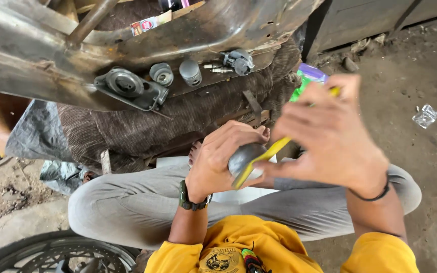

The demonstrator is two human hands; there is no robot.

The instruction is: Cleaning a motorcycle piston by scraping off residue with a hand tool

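My left hand (217, 156) has its fingers clenched around a rounded grey metal part (244, 157) over my lap. My right hand (330, 136) grips a yellow tool (265, 154), its long axis slanting down-left, tip touching the part.

Single head view, steeply downward, close over lap (142, 202) and floor (421, 65).

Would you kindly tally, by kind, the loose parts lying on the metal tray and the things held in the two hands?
On the metal tray:
Flat dark cover plate: 1
Grey cylindrical parts: 2
Small valve-like assembly: 1
In the hands:
Round grey metal part, in the left hand: 1
Yellow-handled tool, in the right hand: 1
Total: 6
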